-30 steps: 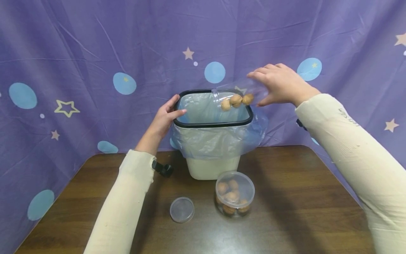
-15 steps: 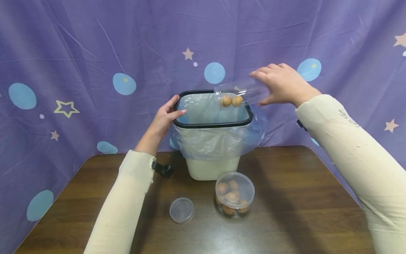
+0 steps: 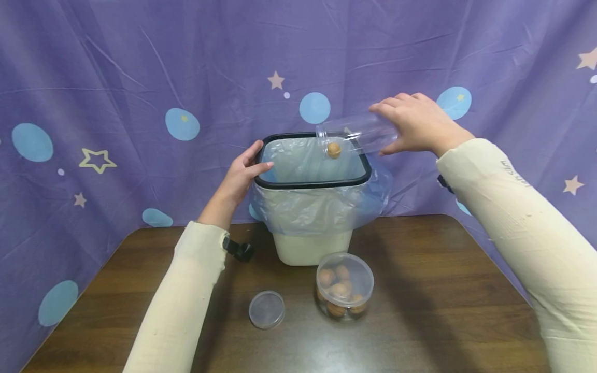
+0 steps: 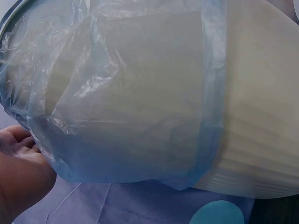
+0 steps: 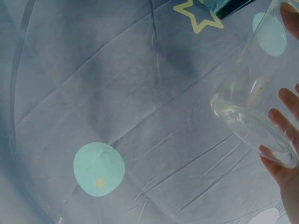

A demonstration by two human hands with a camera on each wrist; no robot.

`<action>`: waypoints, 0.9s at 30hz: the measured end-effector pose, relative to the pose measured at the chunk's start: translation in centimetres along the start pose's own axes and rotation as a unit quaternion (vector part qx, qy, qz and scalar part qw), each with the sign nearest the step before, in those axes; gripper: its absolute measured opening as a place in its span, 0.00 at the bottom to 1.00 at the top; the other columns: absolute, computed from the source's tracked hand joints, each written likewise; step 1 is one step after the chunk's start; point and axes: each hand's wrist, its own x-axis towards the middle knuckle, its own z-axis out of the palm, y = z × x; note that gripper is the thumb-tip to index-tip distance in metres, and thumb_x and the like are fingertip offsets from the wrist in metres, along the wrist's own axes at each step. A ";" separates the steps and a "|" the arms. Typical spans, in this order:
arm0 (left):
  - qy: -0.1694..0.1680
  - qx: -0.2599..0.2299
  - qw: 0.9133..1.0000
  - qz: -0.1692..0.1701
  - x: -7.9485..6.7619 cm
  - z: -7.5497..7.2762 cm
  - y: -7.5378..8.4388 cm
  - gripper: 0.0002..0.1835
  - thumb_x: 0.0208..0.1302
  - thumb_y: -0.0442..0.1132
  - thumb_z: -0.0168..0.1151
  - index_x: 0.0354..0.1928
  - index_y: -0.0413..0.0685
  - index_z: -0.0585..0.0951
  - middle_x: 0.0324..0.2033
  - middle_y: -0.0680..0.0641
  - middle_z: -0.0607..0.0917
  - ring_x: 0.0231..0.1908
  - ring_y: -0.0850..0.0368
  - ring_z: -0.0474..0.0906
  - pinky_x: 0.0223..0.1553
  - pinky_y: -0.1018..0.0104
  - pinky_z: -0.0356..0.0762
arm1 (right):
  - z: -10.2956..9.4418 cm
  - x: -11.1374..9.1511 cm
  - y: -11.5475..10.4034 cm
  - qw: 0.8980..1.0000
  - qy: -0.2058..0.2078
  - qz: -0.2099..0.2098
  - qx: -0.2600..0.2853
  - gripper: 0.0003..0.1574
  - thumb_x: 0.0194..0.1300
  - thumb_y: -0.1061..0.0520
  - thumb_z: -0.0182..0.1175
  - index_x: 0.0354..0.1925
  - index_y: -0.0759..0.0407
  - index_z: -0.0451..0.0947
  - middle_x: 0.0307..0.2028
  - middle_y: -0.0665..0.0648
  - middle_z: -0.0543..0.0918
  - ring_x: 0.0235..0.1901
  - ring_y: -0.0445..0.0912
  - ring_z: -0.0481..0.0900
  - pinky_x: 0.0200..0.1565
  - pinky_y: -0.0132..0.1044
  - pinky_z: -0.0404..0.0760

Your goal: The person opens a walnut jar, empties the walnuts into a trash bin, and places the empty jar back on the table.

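A white trash can (image 3: 311, 248) with a black rim (image 3: 317, 184) stands on the table, lined with a bluish plastic bag (image 3: 308, 210) folded down outside. My left hand (image 3: 240, 173) holds the rim's left side, thumb over the edge; in the left wrist view that hand (image 4: 23, 172) shows beside the bag. My right hand (image 3: 415, 124) grips a clear plastic jar (image 3: 366, 132) by its base end. The jar lies nearly sideways, its mouth over the can's opening. One walnut (image 3: 333, 150) sits inside near the mouth. The jar's base (image 5: 254, 130) shows in the right wrist view.
A round clear tub (image 3: 345, 282) with several walnuts and a translucent lid stands in front of the can. To its left lies a small round clear lid (image 3: 267, 310) on the brown wooden table (image 3: 420, 311). A purple curtain (image 3: 224, 62) hangs behind.
The walnuts in the jar have gone from three to two to one, leaving through the mouth over the can. The jar has shifted slightly right. My left hand stays on the rim.
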 end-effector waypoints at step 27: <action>0.002 0.010 1.000 0.000 -0.2 -0.1 0.1 0.40 0.61 0.29 0.56 0.72 0.40 0.49 0.73 0.46 0.50 0.72 0.57 0.44 0.70 0.69 0.46 | 0.4 0.3 -0.2 0.998 0.012 -0.051 -0.041 0.55 0.34 0.46 0.77 0.60 0.63 0.69 0.54 0.64 0.76 0.51 0.60 0.71 0.50 0.59 0.68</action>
